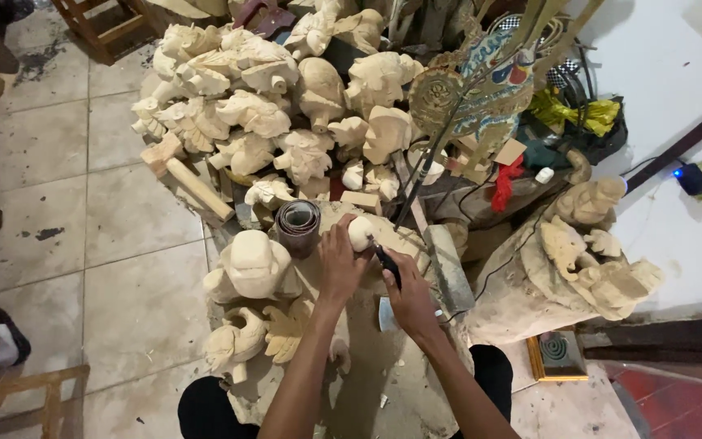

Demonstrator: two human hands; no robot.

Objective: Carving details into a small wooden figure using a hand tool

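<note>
left hand (pixel 340 264) grips pale wood carving (pixel 360 232); right hand (pixel 408 294) holds dark tool (pixel 387 265).

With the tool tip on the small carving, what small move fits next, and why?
Probably a short, shallow cut: the left hand grips the small pale carving on the work block, and the right hand holds the dark-handled tool against its lower edge.

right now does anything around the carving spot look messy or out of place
Nothing looks damaged. The left hand steadies a small pale carving while the right hand works it with a dark-handled tool. Wood chips litter the work block, and unfinished figures lie heaped loosely behind.
</note>
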